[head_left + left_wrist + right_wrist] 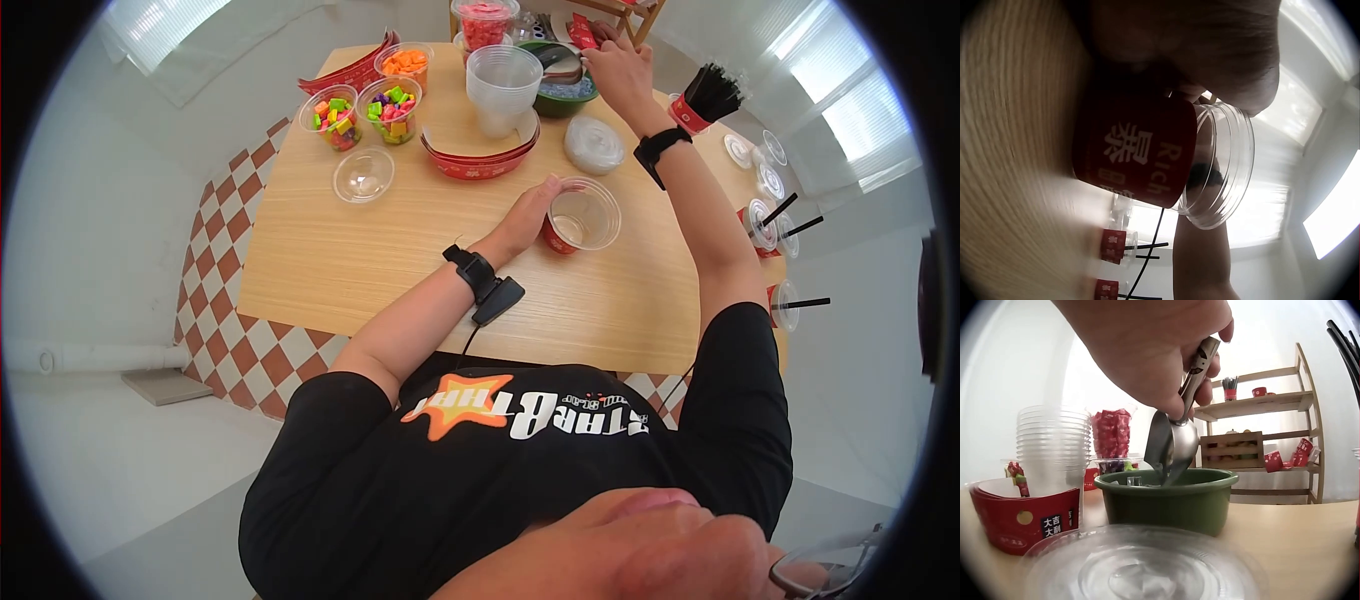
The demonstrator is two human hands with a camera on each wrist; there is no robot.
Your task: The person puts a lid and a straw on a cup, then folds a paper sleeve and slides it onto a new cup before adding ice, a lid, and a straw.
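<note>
My left hand (525, 213) grips a clear plastic cup (590, 222) from its side, low over the table. A red paper sleeve (1141, 150) wraps the cup, and no filling shows inside it. At the far side of the table, my right hand (618, 80) holds a metal scoop (1172, 450) by its handle. The scoop points down into a green bowl (1166, 509), its tip hidden behind the rim. Clear ice pieces (1135, 481) show in the bowl. A stack of clear lids (594, 146) lies between the bowl and the held cup.
Stacked clear cups (502, 85) and red sleeves (480, 165) stand left of the bowl. Cups of colourful pieces (393, 108) and a dome lid (363, 176) are farther left. Black straws (712, 95) and lidded cups (764, 228) line the right edge.
</note>
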